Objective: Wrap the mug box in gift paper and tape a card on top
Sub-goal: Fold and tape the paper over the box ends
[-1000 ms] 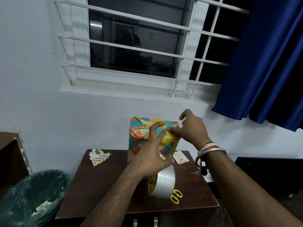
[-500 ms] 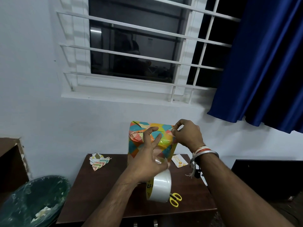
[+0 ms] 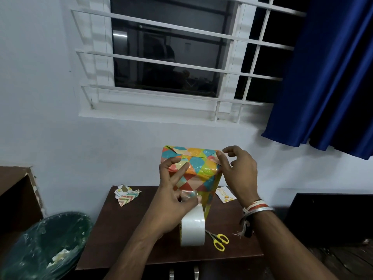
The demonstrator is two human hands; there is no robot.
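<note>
The mug box (image 3: 198,178), wrapped in paper with bright coloured diamonds, stands upright on the brown table (image 3: 125,229). My left hand (image 3: 171,197) lays two straight fingers on the box's front near the top, while its thumb and lower fingers hold the white tape roll (image 3: 192,229), which hangs below the hand with a clear strip pulled up. My right hand (image 3: 240,174) is at the box's upper right corner; its thumb lies against the paper and its fingers are loosely spread and off the box. A small card (image 3: 225,196) lies on the table behind the box to the right.
Yellow-handled scissors (image 3: 220,240) lie right of the tape roll. Paper scraps (image 3: 126,196) sit at the table's back left. A lined waste bin (image 3: 46,245) stands left of the table, a brown cabinet (image 3: 14,195) beyond it, dark furniture (image 3: 333,219) on the right.
My right hand pinched at the box's top right corner, then opened its fingers, leaving the thumb on the paper. My left hand stayed on the front with the tape roll.
</note>
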